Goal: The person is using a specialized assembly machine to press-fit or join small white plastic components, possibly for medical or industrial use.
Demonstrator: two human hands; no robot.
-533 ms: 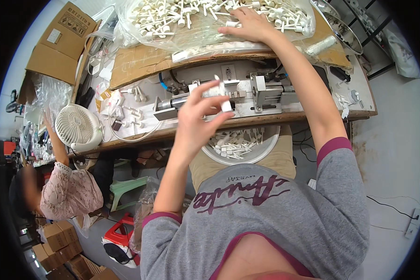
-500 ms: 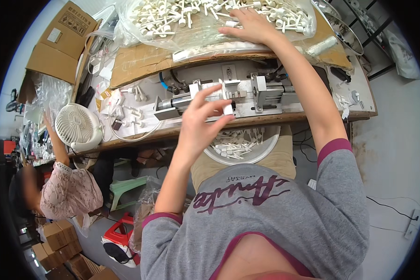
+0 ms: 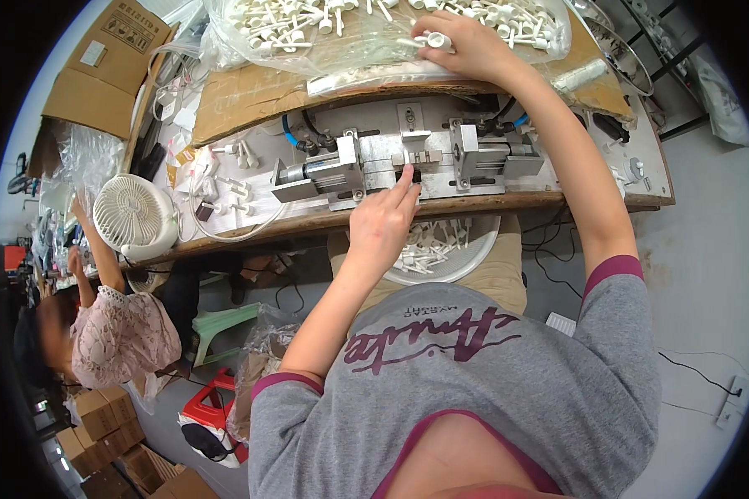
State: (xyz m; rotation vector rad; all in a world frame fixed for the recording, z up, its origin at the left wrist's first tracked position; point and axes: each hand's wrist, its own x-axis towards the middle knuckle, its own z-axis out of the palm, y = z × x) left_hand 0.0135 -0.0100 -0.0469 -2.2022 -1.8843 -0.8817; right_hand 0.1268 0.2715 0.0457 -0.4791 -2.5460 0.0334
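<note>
My left hand (image 3: 381, 224) reaches up to a metal clamping fixture, its index finger stretched out against the small centre block (image 3: 422, 158). I see nothing held in it; its curled fingers are partly hidden. My right hand (image 3: 473, 51) is at the far side, pinching a white plastic piece (image 3: 438, 40) with a round cap and thin stem. Around that hand lies a pile of similar white pieces (image 3: 279, 29) on clear plastic film. Metal cylinder units stand on either side of the block, a left one (image 3: 320, 173) and a right one (image 3: 495, 158).
A basin (image 3: 466, 264) of white pieces sits at my lap below the table edge. Cardboard (image 3: 250, 112) lies behind the fixture. A white fan (image 3: 133, 216) stands at left, near loose white parts (image 3: 240, 195). Another person (image 3: 125, 333) works further left.
My left hand has moved forward to the fixture block; the white piece seen at its fingers is out of sight. My right hand has picked up a white piece and drawn slightly nearer.
</note>
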